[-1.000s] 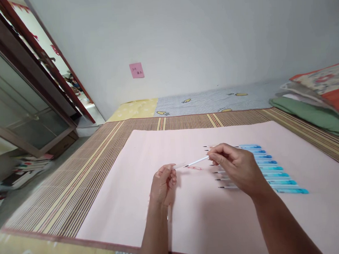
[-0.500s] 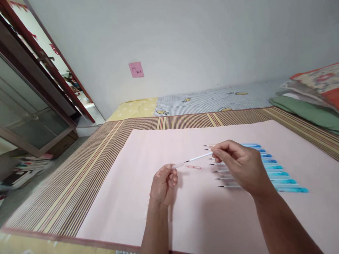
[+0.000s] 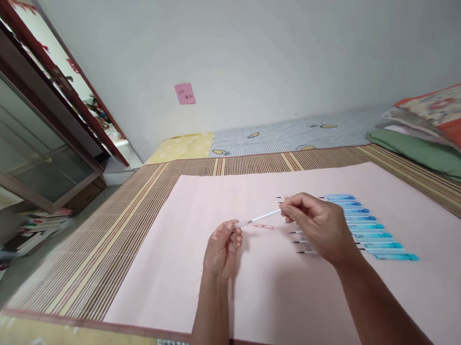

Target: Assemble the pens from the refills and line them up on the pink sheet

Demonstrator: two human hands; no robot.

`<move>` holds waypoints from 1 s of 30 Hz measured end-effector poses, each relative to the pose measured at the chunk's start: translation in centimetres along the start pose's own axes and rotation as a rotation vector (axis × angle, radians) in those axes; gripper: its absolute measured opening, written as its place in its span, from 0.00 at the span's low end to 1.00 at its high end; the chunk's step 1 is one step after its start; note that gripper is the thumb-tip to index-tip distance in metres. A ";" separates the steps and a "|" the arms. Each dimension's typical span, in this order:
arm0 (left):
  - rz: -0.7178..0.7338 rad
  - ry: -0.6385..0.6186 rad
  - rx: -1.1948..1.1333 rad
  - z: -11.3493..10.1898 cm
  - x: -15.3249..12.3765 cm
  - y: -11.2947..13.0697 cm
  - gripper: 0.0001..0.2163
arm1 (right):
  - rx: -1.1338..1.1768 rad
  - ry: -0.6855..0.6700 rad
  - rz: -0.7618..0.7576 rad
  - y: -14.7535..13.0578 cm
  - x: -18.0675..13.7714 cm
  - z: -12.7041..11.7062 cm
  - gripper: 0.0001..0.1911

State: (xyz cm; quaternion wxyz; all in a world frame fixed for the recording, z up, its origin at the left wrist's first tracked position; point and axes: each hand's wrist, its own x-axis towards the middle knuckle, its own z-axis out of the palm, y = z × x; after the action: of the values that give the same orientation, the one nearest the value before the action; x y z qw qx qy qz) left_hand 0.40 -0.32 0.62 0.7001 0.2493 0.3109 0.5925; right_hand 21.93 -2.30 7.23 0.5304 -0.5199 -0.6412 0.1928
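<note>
My right hand [image 3: 315, 227] pinches a slim white stick with a dark tip, like a pen refill [image 3: 266, 215], and points it leftward. My left hand [image 3: 223, 250] is closed, with a short translucent sleeve [image 3: 242, 224] between thumb and fingertips. The refill's tip meets the sleeve's open end and seems to be just inside it. Beneath and beyond my right hand lies a row of slim sticks with dark tips [image 3: 305, 251] and blue-ended pen-like pieces [image 3: 395, 257]. My right hand hides their middle part.
A large pale pink sheet [image 3: 155, 281] covers much of the striped mat [image 3: 83, 259]. Small reddish pieces [image 3: 264, 226] lie behind the sleeve. Folded cloths and a cushion [image 3: 428, 150] are piled at the right. A pink note [image 3: 185, 93] is on the wall.
My right hand has moved a little left, bringing the refill's dark tip into or against the sleeve. More of the blue pieces shows. My left hand has hardly moved.
</note>
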 end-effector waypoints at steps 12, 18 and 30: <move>0.019 0.007 -0.013 0.4 -0.1 0.1 0.16 | 0.067 0.050 0.026 0.0 0.1 0.3 0.11; 0.014 -0.080 0.023 0.9 -0.3 -0.3 0.14 | 0.057 0.039 -0.017 -0.2 0.0 0.7 0.09; 0.052 -0.064 0.055 1.8 -0.3 -1.3 0.15 | 0.185 -0.033 0.066 0.5 -0.1 2.4 0.13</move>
State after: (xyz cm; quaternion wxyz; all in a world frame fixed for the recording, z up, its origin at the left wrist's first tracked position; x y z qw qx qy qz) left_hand 2.53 -0.84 0.93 0.6869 0.2953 0.2979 0.5936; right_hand 20.01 -1.45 5.84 0.5590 -0.4864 -0.6118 0.2769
